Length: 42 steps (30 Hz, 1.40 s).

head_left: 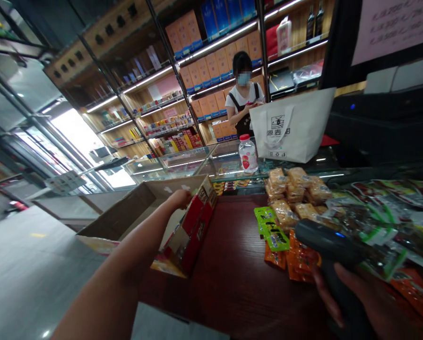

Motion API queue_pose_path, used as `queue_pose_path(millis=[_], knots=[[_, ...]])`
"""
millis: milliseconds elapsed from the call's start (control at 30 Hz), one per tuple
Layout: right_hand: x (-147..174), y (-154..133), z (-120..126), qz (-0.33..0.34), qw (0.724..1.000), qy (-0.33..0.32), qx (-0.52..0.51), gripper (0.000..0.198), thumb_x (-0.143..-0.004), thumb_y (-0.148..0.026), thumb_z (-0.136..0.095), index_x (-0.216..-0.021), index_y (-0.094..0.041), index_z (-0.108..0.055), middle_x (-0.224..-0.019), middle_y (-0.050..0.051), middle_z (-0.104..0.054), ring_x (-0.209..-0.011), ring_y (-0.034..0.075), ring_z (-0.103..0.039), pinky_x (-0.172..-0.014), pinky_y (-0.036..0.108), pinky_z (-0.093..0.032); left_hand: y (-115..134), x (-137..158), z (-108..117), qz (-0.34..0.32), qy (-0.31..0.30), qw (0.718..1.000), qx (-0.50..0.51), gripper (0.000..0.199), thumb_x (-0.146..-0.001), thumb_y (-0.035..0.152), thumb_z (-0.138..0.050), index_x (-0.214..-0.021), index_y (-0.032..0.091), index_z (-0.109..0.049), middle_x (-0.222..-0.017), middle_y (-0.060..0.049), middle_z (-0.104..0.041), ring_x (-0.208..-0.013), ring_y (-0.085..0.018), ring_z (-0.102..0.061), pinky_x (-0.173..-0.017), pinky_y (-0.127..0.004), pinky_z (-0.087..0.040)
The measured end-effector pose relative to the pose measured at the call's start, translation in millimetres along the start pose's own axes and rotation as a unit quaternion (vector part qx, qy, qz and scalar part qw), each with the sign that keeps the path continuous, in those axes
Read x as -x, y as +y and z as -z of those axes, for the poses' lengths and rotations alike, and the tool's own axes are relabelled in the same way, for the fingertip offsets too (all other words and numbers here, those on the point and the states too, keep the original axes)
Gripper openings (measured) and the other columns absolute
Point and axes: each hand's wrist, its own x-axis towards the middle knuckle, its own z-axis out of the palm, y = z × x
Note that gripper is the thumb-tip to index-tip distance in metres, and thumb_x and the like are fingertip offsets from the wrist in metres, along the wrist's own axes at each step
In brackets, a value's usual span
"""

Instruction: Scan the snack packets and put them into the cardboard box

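My right hand (349,293) is wrapped round the handle of a dark barcode scanner (330,243), whose head points left over the snack packets. My left hand (181,200) reaches into an open cardboard box (197,224) with a red printed side. Its fingers look curled beside the box's right wall, and what they hold, if anything, is hidden. Under and around the scanner head lie orange packets (298,259) and green packets (272,229). Behind these is a pile of wrapped tan snacks (285,212).
Clear and green-edged bags (377,231) cover the counter's right side. A white tote bag (299,127) and a red-capped bottle (247,153) stand on the glass display case (211,165). Beyond it, a masked person (245,101) stands before stocked shelves. The wooden counter (228,264) ends near me.
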Motion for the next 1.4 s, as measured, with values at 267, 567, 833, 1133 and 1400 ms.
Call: queue_pose_path(millis=[267,567,833,1133,1400], knots=[[-9,3,-7,-0.007,0.997,-0.021,-0.068,0.055,-0.083,-0.073,-0.067,-0.074,-0.019,-0.072,-0.048,0.004,-0.061,-0.037,0.019,-0.054,-0.040,0.030,-0.046,12,34,52,-0.026,0.107,0.994,0.030,0.027,-0.093,0.031,-0.049,-0.080,0.016,-0.067,-0.050,0.002,-0.060,-0.053,-0.015,-0.061,-0.059,-0.024,-0.046],[-7,-8,-11,-0.008,0.990,-0.040,-0.139,0.050,-0.081,-0.063,-0.079,-0.077,-0.015,-0.070,-0.047,0.002,-0.061,-0.034,0.012,-0.050,-0.035,0.018,-0.040,85,173,-13,-0.096,0.086,0.942,0.309,0.037,-0.084,0.055,-0.061,-0.080,0.019,-0.067,-0.051,0.005,-0.052,-0.044,-0.011,-0.044,-0.045,-0.022,-0.032],[-3,-18,-15,0.028,0.992,-0.050,-0.112,0.042,-0.076,-0.053,-0.085,-0.085,-0.017,-0.066,-0.066,0.003,-0.069,-0.038,0.011,-0.051,-0.035,0.020,-0.043,114,265,-118,0.023,-0.093,0.825,0.557,0.040,-0.081,0.058,-0.070,-0.090,0.019,-0.069,-0.049,0.004,-0.055,-0.042,-0.010,-0.045,-0.045,-0.020,-0.035],[30,-9,-26,-0.048,0.994,-0.026,-0.096,0.051,-0.081,-0.065,-0.076,-0.091,-0.016,-0.065,-0.047,-0.001,-0.061,-0.035,0.014,-0.052,-0.037,0.020,-0.041,112,302,-140,-0.206,0.130,0.892,0.380,0.021,-0.087,0.018,-0.063,-0.095,0.029,-0.079,-0.094,-0.006,-0.076,-0.086,-0.021,-0.072,-0.078,-0.028,-0.057],[46,-11,-25,-0.082,0.992,0.027,-0.090,0.061,-0.069,-0.056,-0.091,-0.108,-0.015,-0.067,-0.055,0.001,-0.068,-0.037,0.014,-0.054,-0.038,0.021,-0.044,110,301,-138,-0.254,0.131,0.870,0.402,0.028,-0.090,0.015,-0.061,-0.098,0.033,-0.080,-0.107,-0.005,-0.077,-0.095,-0.022,-0.074,-0.085,-0.032,-0.059]])
